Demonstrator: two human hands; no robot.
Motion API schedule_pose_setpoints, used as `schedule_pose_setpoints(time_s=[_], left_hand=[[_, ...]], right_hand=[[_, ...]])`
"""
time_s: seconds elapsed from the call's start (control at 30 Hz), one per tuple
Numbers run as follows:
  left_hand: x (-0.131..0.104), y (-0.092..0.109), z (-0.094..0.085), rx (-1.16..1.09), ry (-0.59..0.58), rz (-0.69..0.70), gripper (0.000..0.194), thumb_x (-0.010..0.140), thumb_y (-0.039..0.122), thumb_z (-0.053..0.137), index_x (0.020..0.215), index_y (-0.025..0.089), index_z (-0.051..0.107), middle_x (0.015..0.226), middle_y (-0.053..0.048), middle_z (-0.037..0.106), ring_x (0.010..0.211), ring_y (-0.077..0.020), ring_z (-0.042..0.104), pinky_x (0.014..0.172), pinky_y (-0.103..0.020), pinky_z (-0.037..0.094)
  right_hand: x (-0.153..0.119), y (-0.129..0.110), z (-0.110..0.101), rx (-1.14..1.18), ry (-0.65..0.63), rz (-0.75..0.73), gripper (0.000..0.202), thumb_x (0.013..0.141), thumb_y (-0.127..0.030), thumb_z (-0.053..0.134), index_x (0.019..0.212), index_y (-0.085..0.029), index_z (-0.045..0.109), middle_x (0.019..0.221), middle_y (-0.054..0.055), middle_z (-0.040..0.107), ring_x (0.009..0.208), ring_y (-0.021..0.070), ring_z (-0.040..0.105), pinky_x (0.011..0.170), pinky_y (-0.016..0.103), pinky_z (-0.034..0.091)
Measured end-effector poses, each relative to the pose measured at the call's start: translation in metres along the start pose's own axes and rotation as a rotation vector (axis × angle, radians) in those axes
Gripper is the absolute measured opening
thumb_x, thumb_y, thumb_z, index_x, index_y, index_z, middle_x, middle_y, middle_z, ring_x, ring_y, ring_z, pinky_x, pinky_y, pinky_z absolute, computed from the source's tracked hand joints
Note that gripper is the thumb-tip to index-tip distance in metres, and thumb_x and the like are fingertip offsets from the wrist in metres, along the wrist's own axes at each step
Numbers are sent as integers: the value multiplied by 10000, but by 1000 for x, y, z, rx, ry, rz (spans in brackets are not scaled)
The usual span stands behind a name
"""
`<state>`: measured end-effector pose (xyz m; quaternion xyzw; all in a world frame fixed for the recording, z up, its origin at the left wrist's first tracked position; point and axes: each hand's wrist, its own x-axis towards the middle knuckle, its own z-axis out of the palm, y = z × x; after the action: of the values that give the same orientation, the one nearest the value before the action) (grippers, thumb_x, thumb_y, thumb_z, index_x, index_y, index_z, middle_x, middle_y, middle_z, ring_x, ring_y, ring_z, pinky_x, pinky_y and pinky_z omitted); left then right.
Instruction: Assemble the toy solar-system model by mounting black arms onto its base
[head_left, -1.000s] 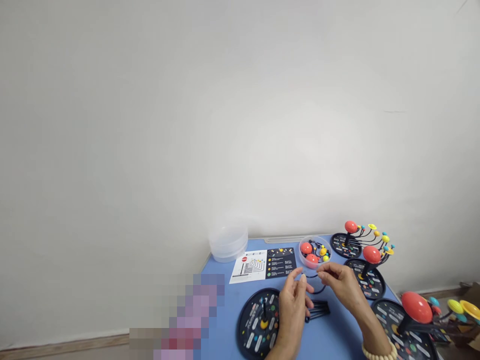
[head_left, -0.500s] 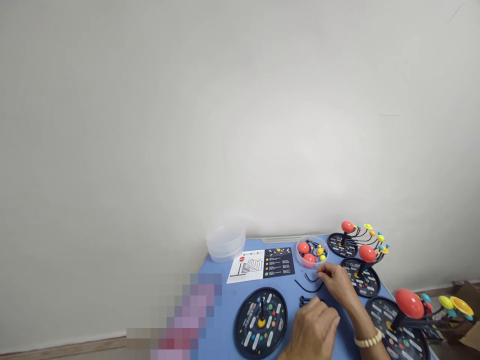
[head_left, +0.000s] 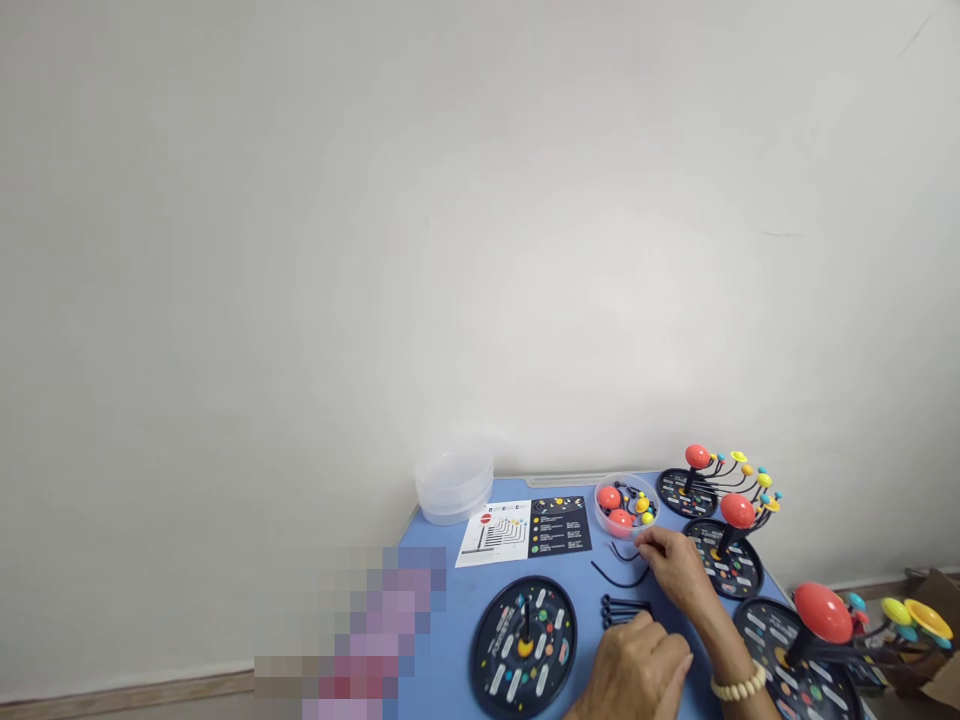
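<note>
My right hand (head_left: 677, 568), with a beaded bracelet (head_left: 739, 685) at the wrist, is closed in a pinch. Its fingertips are at the near end of some thin curved black rods (head_left: 621, 583) on the table; whether a rod is between them is hidden. My left hand (head_left: 634, 665) is curled, knuckles up, its fingertips out of sight. Just beyond it lie several straight black rods with ringed ends (head_left: 624, 609), side by side. Left of that hand, a round black base (head_left: 501, 660) with printed labels carries an upright black post (head_left: 526, 622) and a yellow centre.
Three assembled planet models (head_left: 739, 512) line the right side. A clear tub (head_left: 598, 518) holds red balls and small parts. An instruction sheet (head_left: 495, 535) lies behind the base, near stacked clear containers (head_left: 454, 490). All stand on a blue table (head_left: 442, 615) against a wall.
My left hand has shifted a little right and down, uncovering more of the straight black rods. My right hand stays in nearly the same place by the curved rods.
</note>
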<state>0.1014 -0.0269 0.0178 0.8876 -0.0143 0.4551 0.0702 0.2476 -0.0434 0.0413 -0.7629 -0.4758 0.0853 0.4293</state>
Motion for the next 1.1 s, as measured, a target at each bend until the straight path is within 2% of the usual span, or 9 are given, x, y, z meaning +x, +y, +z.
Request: schedule_pose_setpoints(time_s=[0.33,0.53,0.67,0.77,0.87,1.03,1.1], left_hand=[[1,0,-1,26,4,1,293,922,186,421,655,214,541,526,-16,575,486,-161,527,455,-300,299],[3,0,0,25,49,10,344,941,200,379,635,212,534,505,-16,570,453,-154,518,454,-299,299],[5,0,-3,33,65,-13,343,937,197,376,640,212,548,498,-21,571,454,-159,522,446,-299,302],[5,1,-4,47,54,-61,327,923,183,382,644,215,549,506,-23,573,468,-165,538,446,-306,297],[5,1,-4,59,65,-116,311,906,168,382,641,220,538,511,-23,567,476,-169,545,448,-310,285],[2,0,0,89,180,-274,343,918,145,329,645,227,519,531,-7,574,499,-165,551,498,-296,309],[1,-1,1,95,179,-289,340,915,138,331,640,227,511,537,1,580,500,-160,552,505,-294,312]], right_hand=[[0,0,2,-25,-15,1,261,775,-262,486,799,-208,740,769,43,756,768,237,685,721,304,457],[-3,-1,-2,-201,108,28,294,801,-249,469,903,-223,743,906,69,762,793,258,690,722,329,455],[0,-15,-14,-271,155,32,302,852,-273,455,934,-222,741,943,83,762,817,255,693,709,313,447],[10,-35,-26,-356,111,72,308,891,-273,440,968,-230,735,979,80,764,881,255,693,700,296,422],[26,-55,-30,-506,-7,111,313,904,-241,431,943,-253,741,967,68,765,928,240,683,657,274,375],[57,-66,-10,-553,-120,155,166,775,-270,623,853,-230,764,887,68,771,875,225,685,596,253,332],[66,-63,0,-563,-168,168,177,736,-315,663,842,-221,770,895,72,771,860,224,683,571,248,319]])
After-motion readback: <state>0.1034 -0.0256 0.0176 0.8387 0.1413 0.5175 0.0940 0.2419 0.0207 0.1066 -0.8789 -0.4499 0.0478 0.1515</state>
